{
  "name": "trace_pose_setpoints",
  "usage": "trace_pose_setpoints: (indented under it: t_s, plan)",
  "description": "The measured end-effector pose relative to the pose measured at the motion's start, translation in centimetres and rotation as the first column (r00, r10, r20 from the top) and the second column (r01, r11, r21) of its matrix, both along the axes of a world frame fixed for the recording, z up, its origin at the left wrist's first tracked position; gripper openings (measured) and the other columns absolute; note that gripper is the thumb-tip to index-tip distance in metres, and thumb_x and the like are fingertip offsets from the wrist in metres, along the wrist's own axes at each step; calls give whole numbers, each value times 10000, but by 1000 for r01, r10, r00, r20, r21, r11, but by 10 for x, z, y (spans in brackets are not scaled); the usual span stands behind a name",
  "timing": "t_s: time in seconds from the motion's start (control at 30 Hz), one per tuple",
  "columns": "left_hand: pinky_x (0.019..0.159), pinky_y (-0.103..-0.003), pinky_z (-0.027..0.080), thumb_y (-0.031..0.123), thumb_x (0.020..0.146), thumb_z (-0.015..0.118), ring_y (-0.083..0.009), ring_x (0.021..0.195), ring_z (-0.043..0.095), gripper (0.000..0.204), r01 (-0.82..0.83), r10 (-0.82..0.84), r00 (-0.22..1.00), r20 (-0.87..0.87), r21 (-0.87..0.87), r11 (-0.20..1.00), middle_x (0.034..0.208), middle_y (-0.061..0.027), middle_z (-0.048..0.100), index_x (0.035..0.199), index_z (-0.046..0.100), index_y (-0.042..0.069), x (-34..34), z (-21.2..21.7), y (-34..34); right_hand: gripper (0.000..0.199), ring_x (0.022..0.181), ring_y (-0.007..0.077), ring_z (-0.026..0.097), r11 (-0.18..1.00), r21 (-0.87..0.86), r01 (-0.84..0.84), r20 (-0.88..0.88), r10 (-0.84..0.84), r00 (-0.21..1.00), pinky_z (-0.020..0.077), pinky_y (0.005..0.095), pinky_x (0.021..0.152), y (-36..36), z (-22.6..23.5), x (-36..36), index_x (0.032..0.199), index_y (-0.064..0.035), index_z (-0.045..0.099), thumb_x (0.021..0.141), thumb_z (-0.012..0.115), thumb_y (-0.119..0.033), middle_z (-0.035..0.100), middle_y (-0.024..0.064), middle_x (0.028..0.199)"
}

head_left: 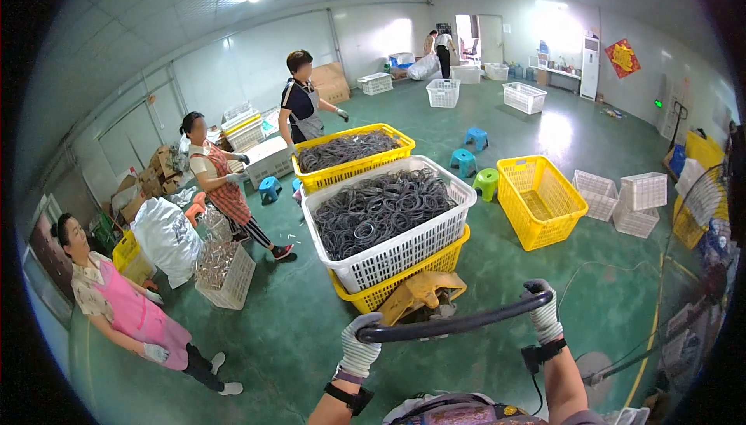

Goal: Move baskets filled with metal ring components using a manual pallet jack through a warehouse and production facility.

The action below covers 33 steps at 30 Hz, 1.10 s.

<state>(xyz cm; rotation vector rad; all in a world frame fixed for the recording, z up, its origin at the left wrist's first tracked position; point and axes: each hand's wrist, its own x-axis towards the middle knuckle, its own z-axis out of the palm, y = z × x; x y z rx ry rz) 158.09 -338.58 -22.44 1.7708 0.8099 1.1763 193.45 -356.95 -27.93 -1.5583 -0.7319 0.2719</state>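
Gloved in striped knit, my left hand [360,347] is closed around the left end of a black curved handle bar [454,322]. My right hand [545,312], in the same kind of glove, grips the bar's other end. Beyond the bar is the yellow body of a pallet jack [423,293]. In front of it stands a white crate [396,260] heaped with black rubber-looking rings [381,211], stacked on a yellow crate [373,296]. Behind that stack is another yellow crate [353,171] full of similar rings.
Three people stand at the left and far left. Ahead right are a yellow crate [542,219] with nothing in it, small stools [486,182] and white baskets [643,190]. A white sack [165,238] and a filled white basket [230,281] stand left. Two more people are at the back.
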Motion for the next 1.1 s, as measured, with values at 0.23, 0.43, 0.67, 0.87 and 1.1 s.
trace_pose_setpoints:
  t_s: [0.23,0.43,0.67,0.87,1.1]
  plan:
    - [676,-256,501,34,745,640,-119,703,616,192,-68,68,998,-11,24,997,782,-47,658,937,644,35,-8,10,18,220,694,101,558,999,35,-38,-11,38,999,462,256,656,28,10,1,924,-31,605,704,606,-30,613,24,767]
    - [671,-255,498,65,739,680,-113,703,608,209,-93,95,995,-18,63,994,796,-43,653,942,640,36,-9,23,20,168,691,82,517,987,130,-98,10,98,995,443,243,641,45,31,-4,920,-27,586,755,594,-52,563,-7,770]
    - [703,-270,489,92,711,686,-140,760,610,234,-136,138,989,-49,44,990,858,-66,658,931,644,26,-5,38,20,229,699,67,511,980,166,-109,-44,118,992,434,232,635,59,39,2,941,-44,594,727,636,-114,550,-25,758]
    - [676,-263,497,122,728,710,-126,713,607,254,-172,179,983,-47,130,977,807,-47,648,951,636,27,-6,40,20,297,701,67,512,973,193,-129,-46,140,989,429,225,642,64,45,-1,940,-49,596,684,687,-167,558,-27,771]
    - [710,-277,498,151,717,713,-145,763,614,283,-164,168,985,-27,99,981,845,-64,655,956,635,21,-9,34,25,373,724,62,507,971,186,-148,-108,170,980,419,214,655,64,57,-7,955,-44,595,658,731,-225,559,-33,794]
